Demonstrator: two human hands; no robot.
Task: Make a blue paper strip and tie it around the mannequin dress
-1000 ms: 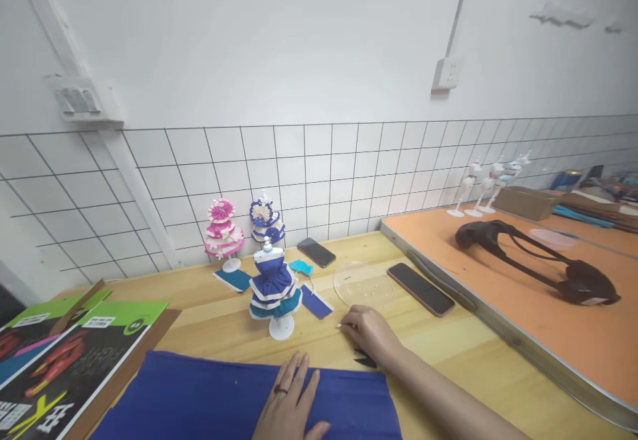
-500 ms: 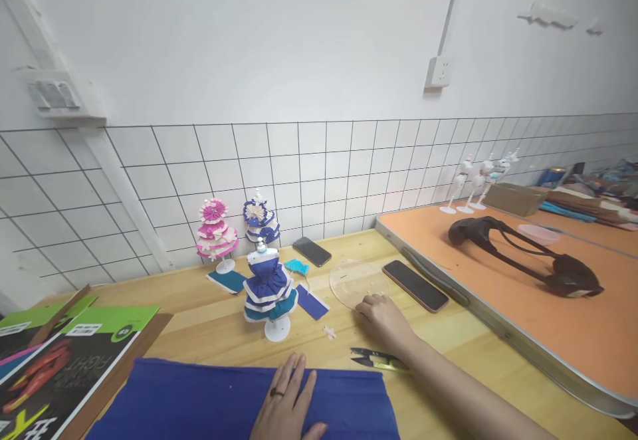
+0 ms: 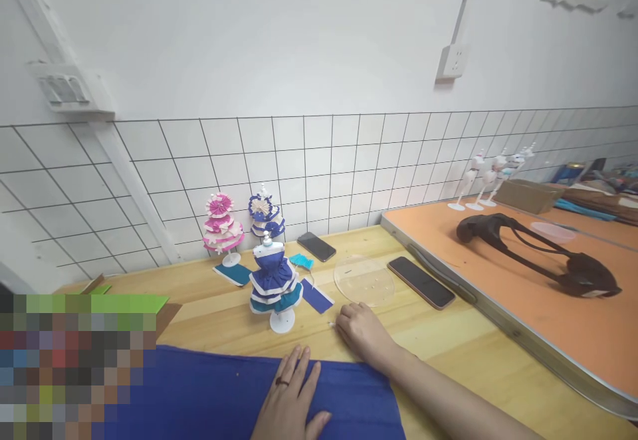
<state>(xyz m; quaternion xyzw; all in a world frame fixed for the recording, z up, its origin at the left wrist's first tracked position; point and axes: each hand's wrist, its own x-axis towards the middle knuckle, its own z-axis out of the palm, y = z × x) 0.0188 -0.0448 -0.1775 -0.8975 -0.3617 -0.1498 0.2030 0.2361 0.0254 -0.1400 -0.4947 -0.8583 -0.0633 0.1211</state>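
Note:
My left hand [image 3: 292, 400], a ring on one finger, lies flat and open on a large blue cloth [image 3: 209, 393] at the near edge of the wooden table [image 3: 448, 347]. My right hand [image 3: 363, 332] rests on the table just past the cloth, its fingers curled and pinched at a small white piece [image 3: 331, 325]. A clear plastic disc [image 3: 363, 279] lies just beyond that hand. A little mannequin in a blue and white layered dress [image 3: 273, 284] stands to its left.
Two more dressed mini mannequins, one pink [image 3: 222, 227] and one blue [image 3: 264, 214], stand by the tiled wall. Two phones [image 3: 421, 282] [image 3: 316, 246] and small blue fabric strips [image 3: 316, 297] lie nearby. An orange table [image 3: 523, 307] at the right carries a black strap-like object [image 3: 538, 247].
My right hand drew back from the clear disc toward me and left, to the small white piece. The scissors seen beside it are no longer visible. My left hand stayed on the cloth.

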